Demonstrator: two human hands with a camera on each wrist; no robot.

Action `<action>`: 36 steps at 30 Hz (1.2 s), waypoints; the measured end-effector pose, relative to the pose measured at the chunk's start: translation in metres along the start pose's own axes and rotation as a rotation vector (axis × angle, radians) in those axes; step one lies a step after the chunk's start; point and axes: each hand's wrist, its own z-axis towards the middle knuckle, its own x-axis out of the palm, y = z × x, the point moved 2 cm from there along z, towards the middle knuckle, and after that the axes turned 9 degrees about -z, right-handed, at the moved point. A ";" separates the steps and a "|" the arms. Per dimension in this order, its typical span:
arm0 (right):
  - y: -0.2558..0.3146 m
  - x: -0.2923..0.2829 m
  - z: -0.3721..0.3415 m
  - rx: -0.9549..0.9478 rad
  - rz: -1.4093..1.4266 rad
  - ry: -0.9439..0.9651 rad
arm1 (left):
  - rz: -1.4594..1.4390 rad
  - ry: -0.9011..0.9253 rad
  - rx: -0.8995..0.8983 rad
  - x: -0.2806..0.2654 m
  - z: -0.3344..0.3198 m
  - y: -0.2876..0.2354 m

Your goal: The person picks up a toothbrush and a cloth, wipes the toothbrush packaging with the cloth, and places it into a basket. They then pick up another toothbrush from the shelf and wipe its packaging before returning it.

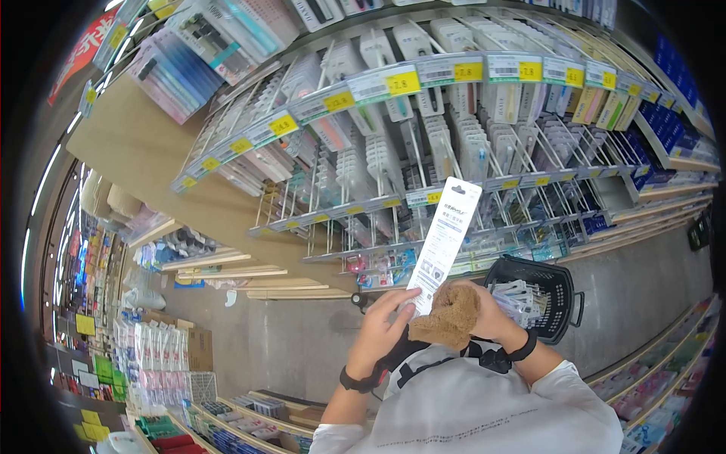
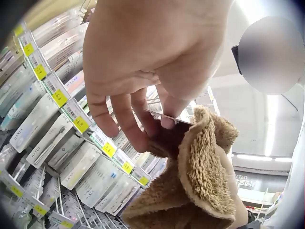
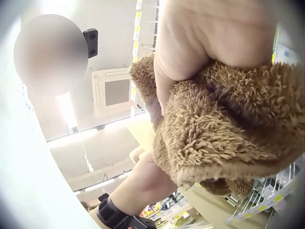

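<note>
My left hand (image 1: 382, 325) pinches the lower end of a long white toothbrush pack (image 1: 448, 231), its printed back facing up and its hang hole at the far end. In the left wrist view, thumb and fingers of the left hand (image 2: 157, 52) close on the pack's thin edge. A brown fluffy cloth (image 1: 448, 314) is bunched in my right hand (image 1: 491, 316), right beside the pack's lower end. Seen from the right wrist, the cloth (image 3: 214, 129) hangs in folds from the right hand (image 3: 209, 38), and most of those fingers are hidden.
Ahead, racks of hanging toothbrush packs (image 1: 355, 174) stand behind price-label rails (image 1: 401, 82). A black basket (image 1: 569, 303) containing several packs is on the floor to the right. Cartons (image 1: 198, 349) and bagged goods stand at left, and more shelves (image 1: 665, 393) lie at lower right.
</note>
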 end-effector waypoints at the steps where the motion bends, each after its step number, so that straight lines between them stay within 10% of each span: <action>1: -0.003 0.002 0.004 -0.032 -0.037 0.022 | -0.001 0.000 0.007 0.000 -0.003 0.001; 14: -0.002 0.011 0.006 -0.065 -0.242 0.215 | -0.168 -0.043 -0.321 0.002 -0.029 0.026; 21: -0.012 -0.004 -0.017 0.043 -0.187 0.127 | -0.197 -0.284 -0.161 -0.015 -0.041 0.059; 28: -0.055 -0.006 -0.043 0.125 0.348 -0.437 | -0.374 -0.054 -0.181 0.011 -0.008 0.030; 36: -0.068 0.001 -0.037 0.124 0.549 -0.377 | -0.086 0.224 -0.476 0.017 -0.015 0.056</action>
